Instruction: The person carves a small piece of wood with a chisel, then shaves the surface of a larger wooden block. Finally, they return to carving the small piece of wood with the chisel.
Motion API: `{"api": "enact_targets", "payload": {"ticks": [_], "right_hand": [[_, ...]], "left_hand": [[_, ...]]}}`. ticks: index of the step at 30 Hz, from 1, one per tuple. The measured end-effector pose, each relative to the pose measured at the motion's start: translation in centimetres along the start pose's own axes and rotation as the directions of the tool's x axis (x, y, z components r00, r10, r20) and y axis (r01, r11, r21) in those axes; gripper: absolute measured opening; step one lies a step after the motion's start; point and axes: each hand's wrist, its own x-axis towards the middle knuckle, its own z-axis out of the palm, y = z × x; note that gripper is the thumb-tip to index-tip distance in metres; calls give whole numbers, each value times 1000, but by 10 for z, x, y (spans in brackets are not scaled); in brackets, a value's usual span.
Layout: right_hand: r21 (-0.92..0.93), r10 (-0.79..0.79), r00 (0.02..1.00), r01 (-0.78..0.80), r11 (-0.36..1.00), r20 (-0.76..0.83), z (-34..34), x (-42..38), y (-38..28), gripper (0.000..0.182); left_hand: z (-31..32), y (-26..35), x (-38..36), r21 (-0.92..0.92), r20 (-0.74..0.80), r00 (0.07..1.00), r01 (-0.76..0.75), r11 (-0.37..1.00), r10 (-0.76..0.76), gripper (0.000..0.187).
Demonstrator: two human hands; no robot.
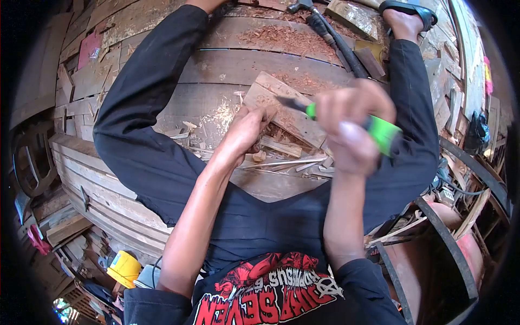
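My right hand point(352, 127), blurred by motion, is wrapped round a green-handled knife point(384, 135). Its dark, pointed blade reaches left over a flat wooden board point(295, 122) lying on the floor between my legs. Close to the board's left edge is my left hand point(246, 132), its fingers curled and pressed together. What those fingers hold, if anything, is hidden. Wood shavings point(223, 118) lie just left of this hand, and small wood offcuts point(281, 146) are on its right.
A hammer point(300, 5) and a long dark tool point(341, 46) lie at the far side among reddish shavings. Stacked planks point(108, 184) run along my left. A yellow bucket point(123, 269) stands at lower left, and curved dark strips point(449, 246) are on my right.
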Motion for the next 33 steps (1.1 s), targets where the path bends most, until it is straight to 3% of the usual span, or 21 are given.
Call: {"api": "enact_targets", "payload": {"ticks": [4,7,10,13,14,17,21,24,27,28,31,33], "right_hand": [[-172,153,985,-164,971,-75,-6,-5,40,29],[27,36,992,-33,999,-117,5,5,5,29],[71,-12,1000,14,997,-24,13,12,-29,32],[37,44,998,-42,998,-56,7,0,1,30],[-159,84,996,-80,984,15,-2,-8,22,28],[-260,116,993,-119,958,-27,-6,-13,43,32],[71,47,994,-40,997,-96,2,4,-5,27],[99,5,998,1,995,-60,12,7,-24,28],[-48,32,999,-30,998,31,-5,-3,19,27],[-163,148,988,-153,975,-43,-1,-9,34,30],[-27,119,991,-120,992,-57,9,-6,19,32],[-121,90,996,-90,989,-3,14,-5,12,31]], "left_hand": [[1,7,1,21,31,999,-42,999,41,25],[1,4,-3,-3,16,999,-29,1000,29,25],[1,1,-4,5,-22,1000,-2,1000,2,24],[3,1,-1,36,-73,997,-19,999,21,24],[5,0,-1,63,-100,994,-44,997,51,24],[4,1,-1,37,-50,999,-11,999,13,25],[8,-3,-6,-66,-87,996,2,998,-8,26],[8,-8,-11,-22,-107,994,12,1000,-14,29],[0,-20,1,-51,-38,999,-12,999,10,41],[-2,-20,2,-60,-16,1000,-18,998,17,44],[-7,-20,-1,-74,27,1000,3,997,-1,48],[-1,-18,-3,-79,-51,999,-1,997,-3,45]]}}
